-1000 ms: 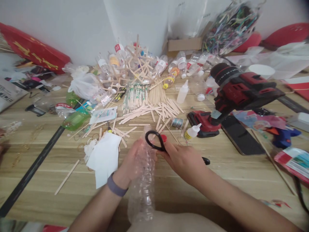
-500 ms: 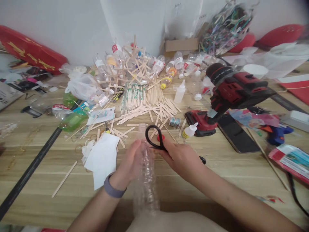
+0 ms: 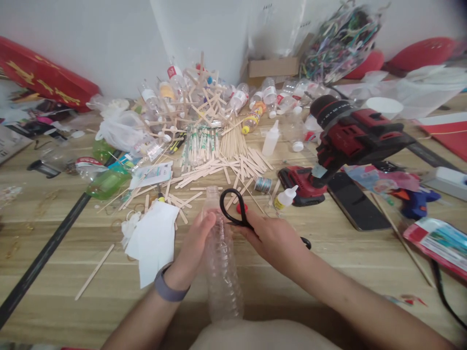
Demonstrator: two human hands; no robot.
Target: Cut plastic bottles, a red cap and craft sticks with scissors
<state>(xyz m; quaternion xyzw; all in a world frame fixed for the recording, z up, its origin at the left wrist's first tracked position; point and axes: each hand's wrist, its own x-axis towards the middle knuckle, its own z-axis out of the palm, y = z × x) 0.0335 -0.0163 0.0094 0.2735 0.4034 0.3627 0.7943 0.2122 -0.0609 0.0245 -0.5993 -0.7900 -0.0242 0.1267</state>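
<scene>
1. Broadly, the tabletop [image 3: 65,316] lies bare at its near left, between the black bar [image 3: 44,257] and the paper [image 3: 156,243], save for one stick [image 3: 95,272]; the near edge shows at bottom left.
2. Straight ahead, room is tight: loose sticks [image 3: 199,172] spread well toward the wall [image 3: 204,29].
3. To the right, a bare stretch runs between the right grip [image 3: 280,243] and the phone [image 3: 359,204]; the drill [image 3: 359,131] stands beyond it, and a thin rod [image 3: 403,238] slants down farther right.
4. The left grip [image 3: 197,238] is clamped on the bottle [image 3: 224,272] just below its neck; the bottle's base points down toward the person's body. Compared with a second ago, that base has swung rightward.
5. The right grip is closed round the looped tool [image 3: 234,222], much as a second ago. Its loop overlapped the bottle's neck then; now the neck shows clear to its left. Whether these fingers touch the bottle, I cannot tell.
6. Counted left to right: one bar, one bottle in hand, one red cap [image 3: 241,208] just beside the loop, one spool [image 3: 262,184], two dropper bottles [image 3: 270,139], one drill, one phone. The loose sticks overlap too much to count.
</scene>
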